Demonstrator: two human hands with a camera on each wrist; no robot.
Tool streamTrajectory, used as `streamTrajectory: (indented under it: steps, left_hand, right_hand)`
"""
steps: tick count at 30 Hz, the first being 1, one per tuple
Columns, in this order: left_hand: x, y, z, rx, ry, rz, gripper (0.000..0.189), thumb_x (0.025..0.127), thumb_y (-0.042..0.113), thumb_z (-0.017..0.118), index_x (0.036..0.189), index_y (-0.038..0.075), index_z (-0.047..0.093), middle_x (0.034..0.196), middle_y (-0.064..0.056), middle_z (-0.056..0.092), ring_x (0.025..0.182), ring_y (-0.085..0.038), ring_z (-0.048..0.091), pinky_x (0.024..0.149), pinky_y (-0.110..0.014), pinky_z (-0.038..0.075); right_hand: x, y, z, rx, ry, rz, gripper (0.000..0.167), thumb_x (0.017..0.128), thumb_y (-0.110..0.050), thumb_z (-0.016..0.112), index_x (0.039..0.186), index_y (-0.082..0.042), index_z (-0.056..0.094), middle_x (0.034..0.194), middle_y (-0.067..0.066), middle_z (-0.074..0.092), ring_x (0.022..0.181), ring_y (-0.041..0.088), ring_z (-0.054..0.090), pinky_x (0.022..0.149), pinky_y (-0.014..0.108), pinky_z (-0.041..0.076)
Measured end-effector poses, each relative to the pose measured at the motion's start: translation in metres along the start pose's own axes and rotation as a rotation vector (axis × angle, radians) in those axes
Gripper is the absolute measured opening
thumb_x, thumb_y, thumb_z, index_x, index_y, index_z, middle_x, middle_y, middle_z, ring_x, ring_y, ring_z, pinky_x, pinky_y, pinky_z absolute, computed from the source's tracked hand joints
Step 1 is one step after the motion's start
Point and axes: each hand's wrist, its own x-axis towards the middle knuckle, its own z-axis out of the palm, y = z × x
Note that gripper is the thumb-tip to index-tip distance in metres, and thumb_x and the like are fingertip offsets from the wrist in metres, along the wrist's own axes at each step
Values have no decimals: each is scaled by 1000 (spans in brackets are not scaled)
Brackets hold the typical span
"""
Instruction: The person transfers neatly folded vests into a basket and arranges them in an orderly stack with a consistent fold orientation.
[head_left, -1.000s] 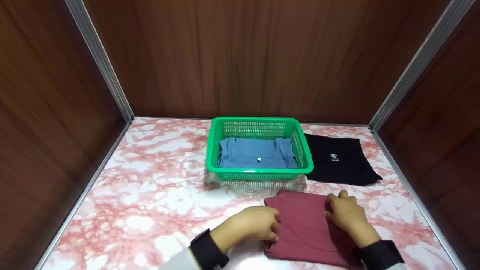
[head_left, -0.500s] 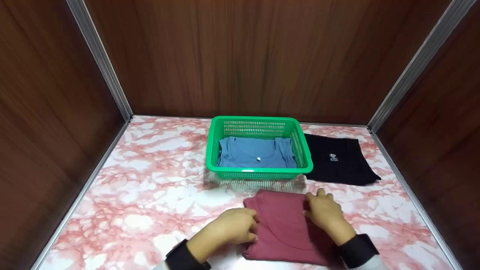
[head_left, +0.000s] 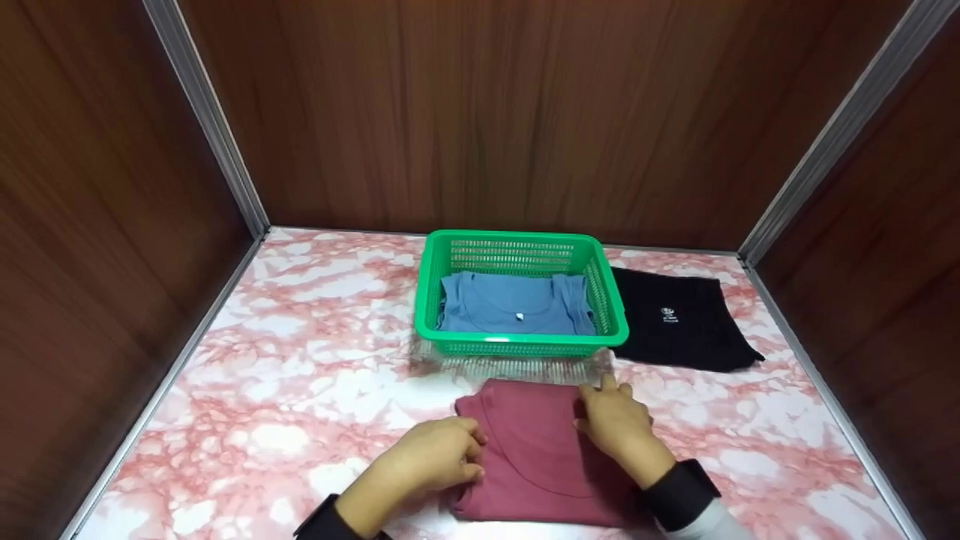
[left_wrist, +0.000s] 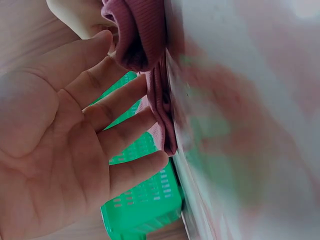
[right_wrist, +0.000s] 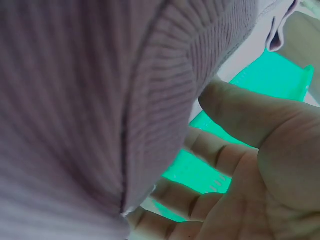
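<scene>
Both flanks of the maroon shirt (head_left: pixel 529 427) are being touched now! At its nine o'clock edge, the folds are met by the left hand (head_left: pixel 427 457), fingers loosely extended, nothing gripped. Between two and three, cloth is touched by the right hand (head_left: pixel 619 427), its fingers parted and only gently bent; no closed grip is seen. The shirt is laid folded on the marbled table (head_left: pixel 322 330), at six o'clock from the green basket (head_left: pixel 521 340). Opposite sides are contacted, presumably, so that the layers are kept square. Inside the basket, a blue shirt (head_left: pixel 499 296) is seated neckline up, perhaps folded to suit that floor; between one and two, a black cloth (head_left: pixel 682 337) is laid flat.

And from the left wrist, what the head view misses: an open palm, with a rolled edge at the fingertips! From the right wrist, close ribbing is revealed, but some fingertips are hidden behind it.
</scene>
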Motion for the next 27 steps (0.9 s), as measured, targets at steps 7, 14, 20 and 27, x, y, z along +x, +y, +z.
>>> streamTrajectory:
  steps: [7,14,20,27]
  left_hand:
    - [-10,-3,-2,-28,23,-53,19,88,39,77,73,28,78,113,16,68,100,-9,67,80,-33,56]
    - [-18,-10,-5,-55,35,-84,18,89,36,77,76,24,78,111,14,68,96,-11,69,77,-35,56]
    - [-22,-15,-6,-67,42,-123,17,89,34,77,78,21,78,108,12,66,94,-14,68,77,-37,56]
    - [-19,-14,-6,-70,53,-116,24,87,34,79,71,24,66,96,11,61,78,-9,61,66,-34,51]
  right_hand:
    - [1,-16,3,-24,-26,14,42,85,-32,83,116,-10,66,125,28,54,105,48,57,60,63,53]
    - [5,-29,6,-38,-25,18,44,84,-32,84,116,-8,65,120,28,55,104,49,57,61,63,53]
    - [9,-38,7,-20,-44,16,46,86,-33,83,121,-9,64,117,26,54,107,49,56,66,63,54]
    - [11,-33,2,6,-80,4,49,86,-33,82,124,-8,65,121,27,54,114,51,53,68,65,54]
